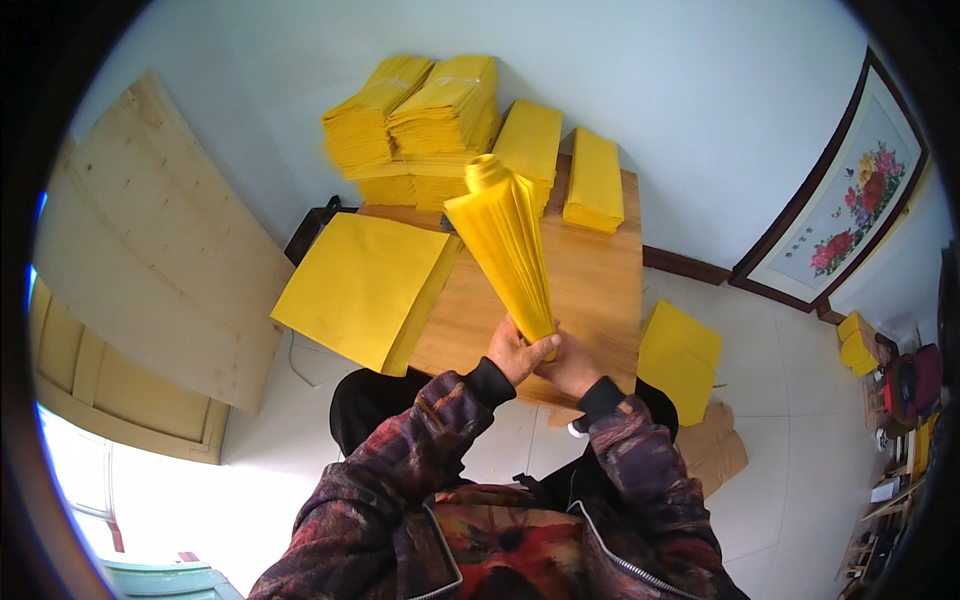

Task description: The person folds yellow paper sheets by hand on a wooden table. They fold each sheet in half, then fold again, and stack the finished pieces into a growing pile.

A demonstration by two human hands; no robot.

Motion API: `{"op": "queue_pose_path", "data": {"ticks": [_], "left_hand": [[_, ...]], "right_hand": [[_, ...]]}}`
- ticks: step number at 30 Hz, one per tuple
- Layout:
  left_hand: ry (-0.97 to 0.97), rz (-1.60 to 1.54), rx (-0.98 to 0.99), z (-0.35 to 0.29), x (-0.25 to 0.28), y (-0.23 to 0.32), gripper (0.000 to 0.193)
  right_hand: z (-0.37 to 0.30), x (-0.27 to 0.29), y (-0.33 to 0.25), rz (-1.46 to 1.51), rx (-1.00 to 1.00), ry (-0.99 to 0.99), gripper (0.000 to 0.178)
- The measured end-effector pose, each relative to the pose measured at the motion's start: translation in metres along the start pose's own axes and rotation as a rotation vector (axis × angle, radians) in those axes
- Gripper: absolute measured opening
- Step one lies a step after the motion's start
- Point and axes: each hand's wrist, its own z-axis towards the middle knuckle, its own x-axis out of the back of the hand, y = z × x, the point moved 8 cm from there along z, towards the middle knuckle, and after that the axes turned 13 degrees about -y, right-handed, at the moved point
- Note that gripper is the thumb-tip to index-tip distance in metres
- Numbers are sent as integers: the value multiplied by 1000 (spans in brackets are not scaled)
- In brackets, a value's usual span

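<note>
Both my hands meet at the narrow lower end of a sheaf of yellow paper [505, 240], which is gathered into a pleated fan shape. It stands tilted above the table, its top curling into a roll at the far end. My left hand [518, 352] is closed round the bottom of the sheaf, thumb across the front. Against it, my right hand [572, 366] is closed on the same end from the right, its fingers partly hidden. Left of the sheaf, a broad stack of flat yellow paper [365, 285] lies on the wooden table [590, 290].
Tied yellow paper bundles [440, 115] are piled at the table's back, beside two lower stacks [595, 180]. More yellow paper [680, 360] sits low to the right, near brown cardboard [715, 450]. A plywood board [160, 230] leans at left; a framed flower picture [850, 200] stands right.
</note>
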Motion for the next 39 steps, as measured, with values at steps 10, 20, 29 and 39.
{"op": "queue_pose_path", "data": {"ticks": [10,20,29,39], "left_hand": [[-415,910,-70,-31,-44,98,49],[-124,985,366,25,2,38,51],[100,-3,-139,41,54,94,27],[-48,-60,-126,43,17,113,36]], "right_hand": [[-9,114,-60,-1181,-139,126,23],[10,95,-130,-1299,-149,-196,14],[-39,155,-197,-497,334,418,62],[7,46,-86,286,136,112,57]]}}
